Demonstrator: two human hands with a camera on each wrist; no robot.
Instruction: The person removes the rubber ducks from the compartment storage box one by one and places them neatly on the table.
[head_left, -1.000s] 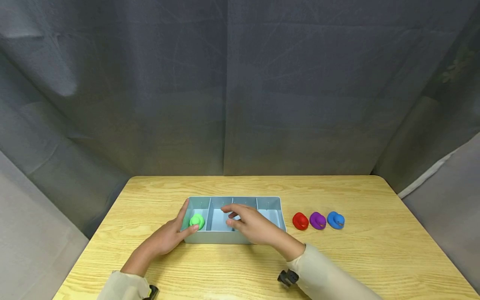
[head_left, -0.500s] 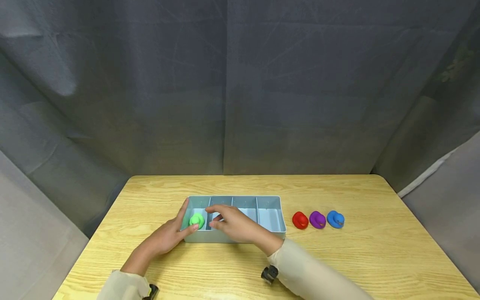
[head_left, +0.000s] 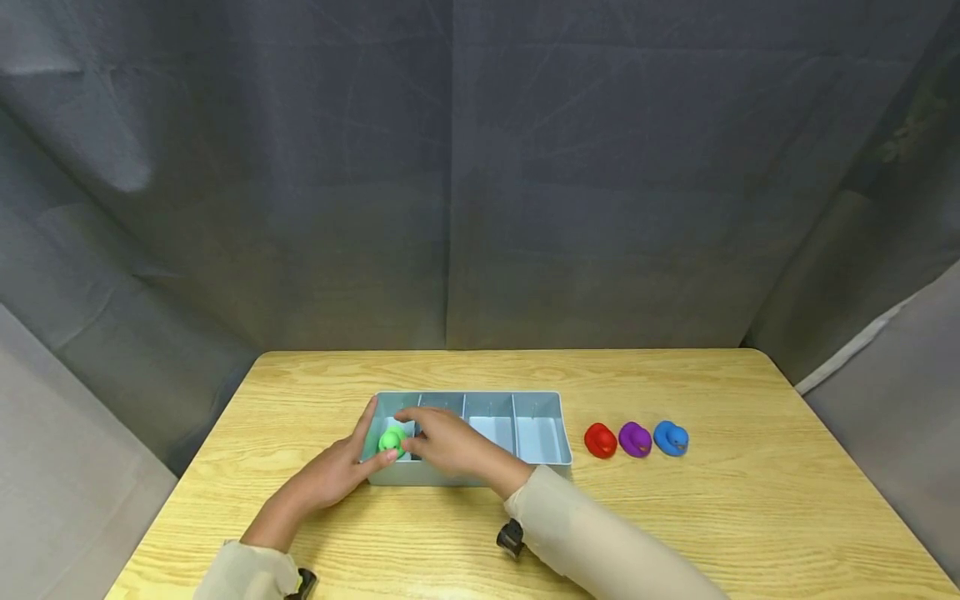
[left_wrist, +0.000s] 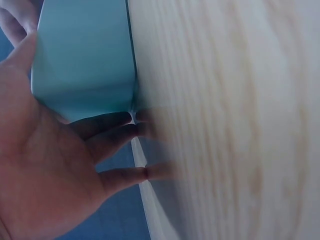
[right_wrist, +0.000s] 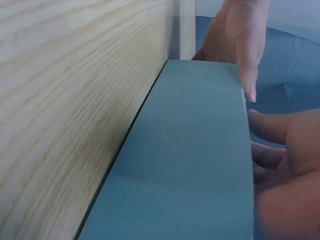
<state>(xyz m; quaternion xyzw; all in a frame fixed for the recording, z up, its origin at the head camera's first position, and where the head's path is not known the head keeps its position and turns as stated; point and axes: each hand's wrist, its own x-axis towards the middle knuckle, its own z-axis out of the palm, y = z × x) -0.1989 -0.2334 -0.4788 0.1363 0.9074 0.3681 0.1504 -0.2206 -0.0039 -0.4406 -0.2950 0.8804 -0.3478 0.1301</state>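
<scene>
A light blue divided box (head_left: 525, 473) lies on the table, its compartments in a row. A green rubber duck (head_left: 392, 440) sits in the leftmost compartment. My left hand (head_left: 333, 475) rests on the box's left end, thumb over the front rim. The left wrist view shows its fingers (left_wrist: 120, 176) fairly straight along the end wall. Over the second compartment my right hand (head_left: 448, 443) reaches left, thumb and index finger parted close to the duck's right side. Whether they touch the duck cannot be told. In the right wrist view, the box's outer wall (right_wrist: 180, 150) hides the duck.
Right of the box, a red duck (head_left: 601, 441), a purple duck (head_left: 635, 440) and a blue duck (head_left: 671, 438) stand in a row on the wooden table (head_left: 420, 542). A grey curtain (head_left: 600, 208) hangs behind the table.
My right hand has moved left across the box, from its middle compartments to beside the green duck. The left hand, the box and the other ducks have stayed put.
</scene>
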